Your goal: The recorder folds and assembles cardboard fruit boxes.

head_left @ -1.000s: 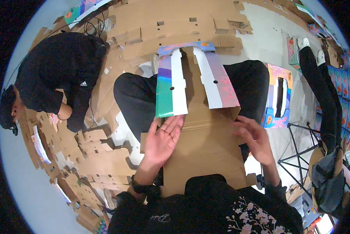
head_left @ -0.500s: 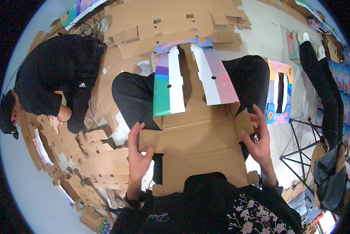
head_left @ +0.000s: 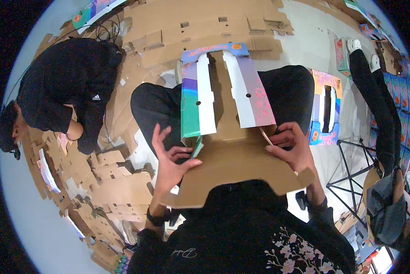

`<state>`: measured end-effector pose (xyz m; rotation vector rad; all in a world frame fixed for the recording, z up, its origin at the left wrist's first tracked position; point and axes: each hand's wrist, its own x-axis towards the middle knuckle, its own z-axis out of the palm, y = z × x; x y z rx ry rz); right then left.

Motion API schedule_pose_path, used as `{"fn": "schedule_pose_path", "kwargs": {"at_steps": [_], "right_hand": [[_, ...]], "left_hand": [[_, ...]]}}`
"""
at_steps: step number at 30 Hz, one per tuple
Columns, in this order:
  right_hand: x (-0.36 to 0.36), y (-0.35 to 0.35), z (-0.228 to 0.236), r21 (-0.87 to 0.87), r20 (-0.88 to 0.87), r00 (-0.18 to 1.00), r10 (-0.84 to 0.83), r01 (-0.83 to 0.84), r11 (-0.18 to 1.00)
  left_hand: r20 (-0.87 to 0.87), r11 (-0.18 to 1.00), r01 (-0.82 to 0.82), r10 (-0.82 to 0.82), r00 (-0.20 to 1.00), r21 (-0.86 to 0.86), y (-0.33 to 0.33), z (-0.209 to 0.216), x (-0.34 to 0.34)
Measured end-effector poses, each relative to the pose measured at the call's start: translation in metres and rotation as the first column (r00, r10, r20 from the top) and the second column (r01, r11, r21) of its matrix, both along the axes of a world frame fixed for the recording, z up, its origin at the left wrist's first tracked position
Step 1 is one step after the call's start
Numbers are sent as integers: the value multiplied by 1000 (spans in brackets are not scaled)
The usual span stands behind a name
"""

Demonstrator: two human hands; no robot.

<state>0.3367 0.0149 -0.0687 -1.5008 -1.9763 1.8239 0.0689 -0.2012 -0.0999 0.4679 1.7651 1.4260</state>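
Observation:
A partly folded cardboard box [head_left: 232, 160] lies across my lap, brown inside. Its far part carries colourful printed sides with two white strips and a long gap between them. The near panel, with a curved cutout, tilts up toward my chest. At the box's left side, my left hand [head_left: 170, 157] grips the edge, thumb on the brown panel and fingers by a small green side flap [head_left: 197, 147] that is bent up. My right hand [head_left: 292, 145] pinches the opposite side, near a thin bent-up flap [head_left: 265, 136].
Flattened cardboard sheets [head_left: 122, 182] cover the floor at left and ahead. A person in black [head_left: 68, 86] bends over at far left. Another printed box [head_left: 326, 107] lies right of my knee, near a black metal frame [head_left: 351, 180]. Stacked blue boxes [head_left: 401, 100] stand at far right.
The side flaps have been bent up and inward. The near panel has tilted up, and both hands have moved inward along the box's sides.

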Motion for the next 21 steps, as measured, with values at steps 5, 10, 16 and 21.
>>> {"fn": "schedule_pose_path", "kwargs": {"at_steps": [5, 10, 16, 21], "right_hand": [[-18, 40, -10, 8, 260, 931, 256, -267, 964], [-31, 63, -24, -123, 68, 902, 426, -416, 901], [-21, 51, -19, 82, 95, 913, 396, -403, 911], [-2, 45, -17, -23, -52, 962, 269, -271, 962]], "left_hand": [[158, 895, 432, -413, 897, -113, 35, -3, -38], [201, 849, 444, -400, 894, -285, 43, -8, -50], [-36, 925, 321, -334, 942, -202, 28, -15, -35], [-129, 958, 287, -286, 949, -12, 21, -14, -37]]}}
